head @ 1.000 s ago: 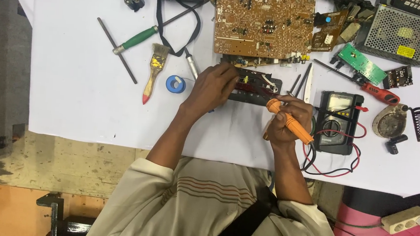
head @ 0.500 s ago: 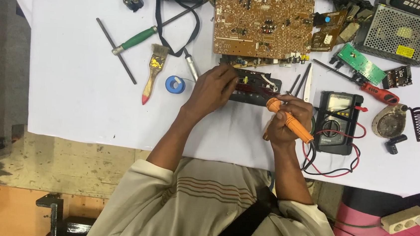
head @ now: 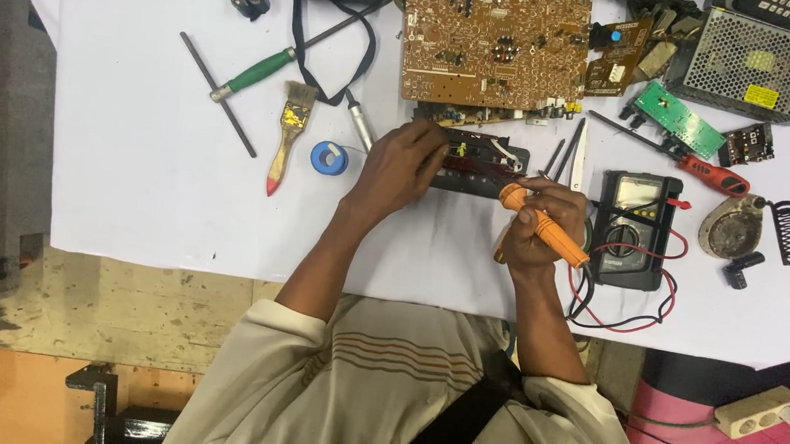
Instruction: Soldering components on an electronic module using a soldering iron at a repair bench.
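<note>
Two hands: left hand pressed on the small dark circuit board, fingers curled on its edge; right hand clamped around the orange soldering iron.
Surface: white table sheet, multimeter just beside the right hand.
Room: worn concrete floor below.
Change: nothing has shifted since earlier frames.

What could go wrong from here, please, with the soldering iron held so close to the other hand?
The left hand rests on the small dark circuit board right beside the orange soldering iron in the right hand; a slip could burn those fingers. The multimeter leads loop next to the right wrist, so the hot iron or forearm might snag or scorch them.
</note>
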